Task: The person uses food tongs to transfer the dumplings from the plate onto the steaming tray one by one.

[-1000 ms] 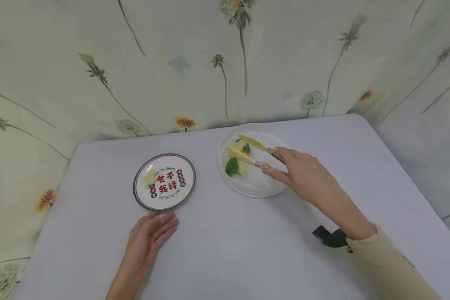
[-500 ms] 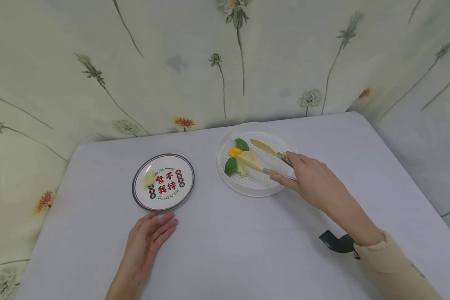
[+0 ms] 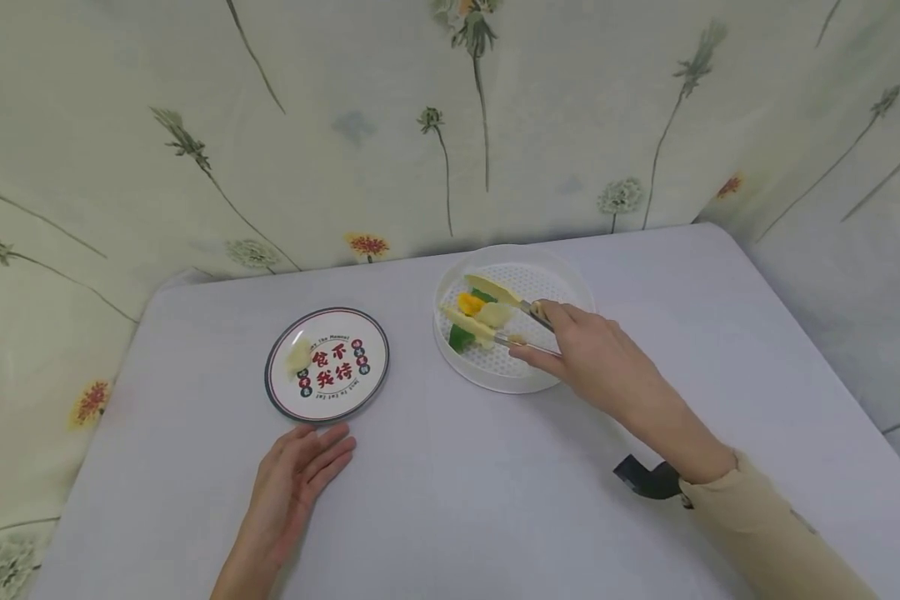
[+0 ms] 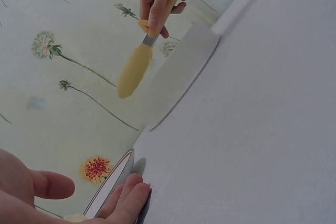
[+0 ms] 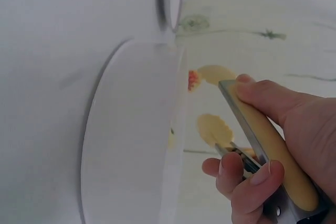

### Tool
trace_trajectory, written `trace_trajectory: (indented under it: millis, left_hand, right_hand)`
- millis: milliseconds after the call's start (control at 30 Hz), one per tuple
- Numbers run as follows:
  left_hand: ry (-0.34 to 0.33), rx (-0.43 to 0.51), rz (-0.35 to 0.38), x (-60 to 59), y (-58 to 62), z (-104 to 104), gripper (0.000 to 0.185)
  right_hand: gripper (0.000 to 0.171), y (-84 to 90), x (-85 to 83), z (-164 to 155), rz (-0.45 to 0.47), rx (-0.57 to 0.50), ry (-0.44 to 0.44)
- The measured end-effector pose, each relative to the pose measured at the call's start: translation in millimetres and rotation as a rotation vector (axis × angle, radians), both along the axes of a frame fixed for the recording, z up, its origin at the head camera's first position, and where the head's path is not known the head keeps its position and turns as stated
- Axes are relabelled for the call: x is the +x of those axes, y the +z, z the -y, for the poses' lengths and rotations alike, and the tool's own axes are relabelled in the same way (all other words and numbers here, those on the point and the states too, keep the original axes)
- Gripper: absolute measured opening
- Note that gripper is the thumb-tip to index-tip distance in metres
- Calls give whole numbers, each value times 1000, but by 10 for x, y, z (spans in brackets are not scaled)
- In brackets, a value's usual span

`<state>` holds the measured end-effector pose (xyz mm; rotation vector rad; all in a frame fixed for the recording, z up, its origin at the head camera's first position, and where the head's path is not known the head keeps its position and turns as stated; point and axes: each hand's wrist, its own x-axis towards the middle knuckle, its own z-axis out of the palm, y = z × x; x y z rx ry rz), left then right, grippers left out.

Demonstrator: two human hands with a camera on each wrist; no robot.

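Note:
My right hand [image 3: 607,358] grips a pair of tongs [image 3: 497,290] with pale yellow tips, spread apart above a white round perforated basket [image 3: 498,383]. In the basket lie a yellow piece [image 3: 470,303], green pieces such as one at the near left [image 3: 461,338], and a pale piece [image 3: 497,314]. The tongs partly cover these pieces; contact cannot be told. In the right wrist view, fingers and thumb wrap the tong handles [image 5: 273,156]. My left hand [image 3: 294,479] lies with relaxed fingers at the near rim of a printed plate [image 3: 363,390], which bears a pale piece [image 3: 298,357].
A white-covered table [image 3: 450,500] carries the plate at left and the basket at right of centre. Behind it hangs a flower-patterned cloth [image 3: 390,167]. A black curved bracket [image 3: 648,478] sticks out below the right wrist, by the beige sleeve [image 3: 757,517].
The tongs first shifted right, away from the pieces, then came back left over them with the right hand. My left hand, the plate and its pale piece stay put.

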<state>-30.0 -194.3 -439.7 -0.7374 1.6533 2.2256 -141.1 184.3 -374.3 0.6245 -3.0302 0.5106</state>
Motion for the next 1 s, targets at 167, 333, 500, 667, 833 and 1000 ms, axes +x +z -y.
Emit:
trace_trajectory:
  millis: [167,333,500,667,833,1000]
  left_hand:
    - [-12,1,-6,2,-10,-2,59]
    - [-6,-8,10,0,-2,-8,56]
    - [-6,-12,12,-6,7,0,57]
    - [-4,-19,22,-14,10,2,58]
    - [-2,-6,17,-22,0,0,58]
    - [-6,-7,20,-27,3,0,59]
  right_hand:
    - [70,-37,-20,267,-8,0,73]
    - [66,-55,-19,536,-61,-8,152]
    - [68,-93,-34,824,-65,-1,210]
    - [69,-154,-47,1120,-62,-15,286]
    - [74,-179,-62,1413,-18,-7,331]
    - [76,-226,-94,1652,15,4,345]
